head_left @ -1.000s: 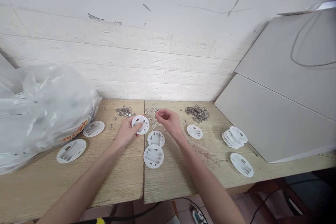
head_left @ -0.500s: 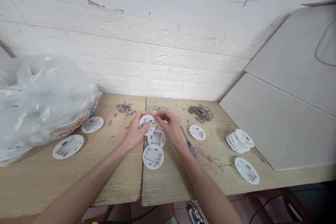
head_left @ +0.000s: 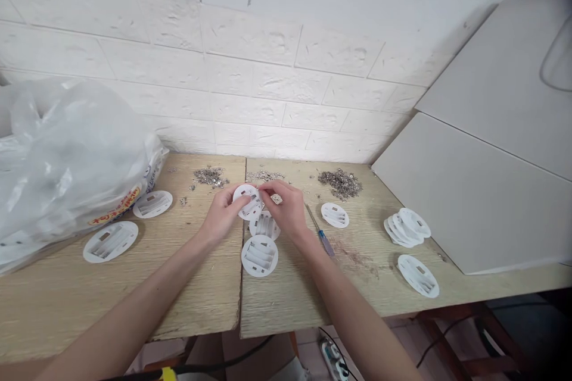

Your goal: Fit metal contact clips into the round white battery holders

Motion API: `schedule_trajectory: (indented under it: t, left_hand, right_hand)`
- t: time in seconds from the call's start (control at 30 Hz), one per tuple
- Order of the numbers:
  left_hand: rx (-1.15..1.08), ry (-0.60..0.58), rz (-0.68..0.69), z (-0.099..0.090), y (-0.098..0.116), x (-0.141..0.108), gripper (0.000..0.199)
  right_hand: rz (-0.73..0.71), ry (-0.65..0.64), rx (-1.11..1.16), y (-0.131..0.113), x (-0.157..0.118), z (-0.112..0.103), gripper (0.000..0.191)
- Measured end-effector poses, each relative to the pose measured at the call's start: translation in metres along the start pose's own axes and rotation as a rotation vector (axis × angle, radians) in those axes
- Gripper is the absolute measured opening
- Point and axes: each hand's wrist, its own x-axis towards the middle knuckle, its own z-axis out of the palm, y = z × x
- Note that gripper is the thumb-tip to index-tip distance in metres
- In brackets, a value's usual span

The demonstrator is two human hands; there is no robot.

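Observation:
My left hand (head_left: 222, 212) holds a round white plastic disc (head_left: 243, 209) by its left side, with the thumb on its face. At the disc's right edge is my right hand (head_left: 286, 207), its thumb and forefinger pinched; whatever lies between those fingertips is too small to make out. Just below the held disc lies a slotted white disc (head_left: 264, 226), and nearer me another white disc (head_left: 260, 256) rests over the seam of the table. A screwdriver (head_left: 326, 243) with a blue handle lies right of my right hand.
Small metal parts lie in piles at the back left (head_left: 209, 177), back middle (head_left: 264, 176) and back right (head_left: 340, 184). A bulging plastic bag (head_left: 75, 161) fills the left. More discs lie beside it and at the right, some stacked (head_left: 406, 227). White panels (head_left: 473, 190) stand at right.
The view has tilted slightly, so the scene sits higher. The held disc has turned a little to face the camera, and my right fingers remain pinched at its right edge.

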Motion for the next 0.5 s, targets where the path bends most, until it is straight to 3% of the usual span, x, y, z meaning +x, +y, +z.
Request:
schedule_trajectory:
  t: [0.27, 0.5]
  left_hand:
    - [0.021, -0.028, 0.003, 0.0011, 0.0027, -0.0019, 0.039]
    - [-0.038, -0.012, -0.033, 0.0010, -0.0018, -0.0010, 0.046]
  right_hand:
    - [0.022, 0.030, 0.016, -0.0033, 0.0005, 0.0024, 0.013]
    - [0.308, 0.071, 0.239, -0.0050, 0.0025, 0.0012, 0.015]
